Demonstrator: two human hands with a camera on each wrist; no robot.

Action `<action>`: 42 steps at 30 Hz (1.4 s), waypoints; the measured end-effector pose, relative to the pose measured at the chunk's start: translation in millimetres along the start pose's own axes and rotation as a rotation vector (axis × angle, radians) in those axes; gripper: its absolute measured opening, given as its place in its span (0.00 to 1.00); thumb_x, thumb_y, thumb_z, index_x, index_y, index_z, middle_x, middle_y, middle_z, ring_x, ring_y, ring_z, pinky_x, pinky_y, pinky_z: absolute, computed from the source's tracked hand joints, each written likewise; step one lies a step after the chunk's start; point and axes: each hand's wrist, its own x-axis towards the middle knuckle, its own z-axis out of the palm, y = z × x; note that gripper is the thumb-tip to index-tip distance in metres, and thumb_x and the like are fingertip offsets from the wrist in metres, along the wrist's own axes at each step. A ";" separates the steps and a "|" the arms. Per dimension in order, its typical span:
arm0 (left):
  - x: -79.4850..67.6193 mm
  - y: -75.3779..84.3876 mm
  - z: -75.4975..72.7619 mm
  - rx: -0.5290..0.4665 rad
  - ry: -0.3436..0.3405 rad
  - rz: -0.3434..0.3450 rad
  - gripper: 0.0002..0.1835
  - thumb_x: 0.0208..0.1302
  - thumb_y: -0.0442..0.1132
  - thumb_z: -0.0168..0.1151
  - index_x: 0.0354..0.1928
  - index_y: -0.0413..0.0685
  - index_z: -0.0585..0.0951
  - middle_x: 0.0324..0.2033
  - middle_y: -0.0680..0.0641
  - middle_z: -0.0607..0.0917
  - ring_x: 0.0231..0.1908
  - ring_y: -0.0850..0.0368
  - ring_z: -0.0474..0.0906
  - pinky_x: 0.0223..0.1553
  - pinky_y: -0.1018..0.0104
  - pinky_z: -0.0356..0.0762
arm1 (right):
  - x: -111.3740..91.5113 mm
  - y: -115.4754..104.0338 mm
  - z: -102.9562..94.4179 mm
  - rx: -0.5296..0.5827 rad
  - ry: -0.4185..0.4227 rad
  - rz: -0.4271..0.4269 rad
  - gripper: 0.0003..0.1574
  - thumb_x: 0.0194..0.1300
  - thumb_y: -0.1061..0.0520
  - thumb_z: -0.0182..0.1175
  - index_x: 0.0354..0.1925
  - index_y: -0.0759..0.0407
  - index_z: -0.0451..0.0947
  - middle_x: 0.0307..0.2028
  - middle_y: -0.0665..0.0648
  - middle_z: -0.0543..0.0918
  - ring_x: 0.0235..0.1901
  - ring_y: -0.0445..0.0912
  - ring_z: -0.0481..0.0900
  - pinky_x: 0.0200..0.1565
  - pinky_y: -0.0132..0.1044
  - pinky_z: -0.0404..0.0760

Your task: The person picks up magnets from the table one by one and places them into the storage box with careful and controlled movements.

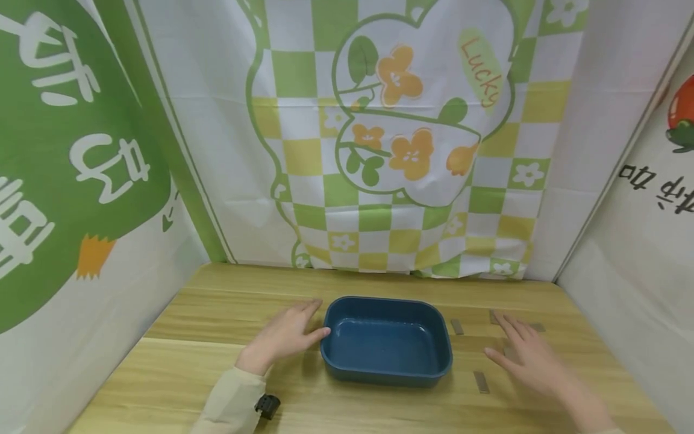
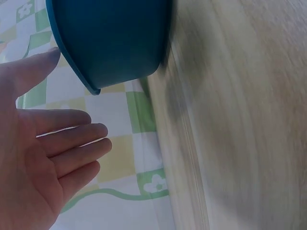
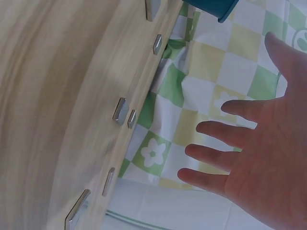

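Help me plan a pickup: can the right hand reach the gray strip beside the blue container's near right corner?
Probably yes: the right hand is nearby and empty, with nothing visible between it and the gray strip.

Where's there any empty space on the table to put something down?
On the table, there's bare wood left of the left hand, and a strip between the blue bin and the checked curtain. The bin looks empty inside too. It's crowded right of the bin: small grey plates lie scattered around the right hand.
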 end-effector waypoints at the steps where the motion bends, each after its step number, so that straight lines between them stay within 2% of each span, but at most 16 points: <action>1: 0.2 0.6 0.2 0.001 -0.006 -0.002 0.39 0.64 0.60 0.55 0.69 0.41 0.64 0.66 0.40 0.69 0.64 0.42 0.68 0.64 0.50 0.67 | -0.7 0.2 0.0 0.005 -0.001 0.000 0.50 0.66 0.38 0.55 0.71 0.66 0.51 0.64 0.77 0.61 0.60 0.75 0.60 0.54 0.74 0.60; 12: 1.2 7.0 0.8 -0.012 -0.029 0.015 0.37 0.65 0.57 0.56 0.66 0.38 0.67 0.62 0.38 0.73 0.61 0.41 0.71 0.60 0.49 0.71 | -8.9 1.8 -0.7 0.005 0.000 -0.001 0.46 0.65 0.39 0.57 0.69 0.67 0.58 0.63 0.75 0.64 0.59 0.74 0.62 0.51 0.74 0.63; 25: 2.0 8.6 2.6 -0.012 -0.028 0.028 0.34 0.64 0.54 0.58 0.65 0.38 0.69 0.60 0.39 0.75 0.60 0.43 0.73 0.60 0.50 0.71 | -13.9 8.5 2.1 0.016 -0.004 -0.002 0.44 0.65 0.41 0.58 0.68 0.65 0.59 0.63 0.75 0.65 0.58 0.75 0.62 0.47 0.75 0.65; 34: 3.1 8.8 3.5 -0.023 -0.043 0.042 0.33 0.65 0.53 0.58 0.64 0.37 0.70 0.59 0.40 0.77 0.58 0.44 0.74 0.59 0.51 0.73 | -20.3 17.4 3.4 0.015 0.006 0.003 0.43 0.65 0.40 0.58 0.66 0.67 0.62 0.62 0.76 0.65 0.57 0.73 0.64 0.51 0.74 0.64; 42: 5.5 11.2 2.1 -0.047 -0.051 0.011 0.32 0.64 0.51 0.60 0.63 0.36 0.71 0.58 0.39 0.78 0.55 0.43 0.77 0.55 0.50 0.76 | -25.9 26.1 0.6 0.000 0.006 0.011 0.43 0.65 0.41 0.58 0.66 0.68 0.63 0.61 0.76 0.67 0.57 0.72 0.66 0.51 0.73 0.65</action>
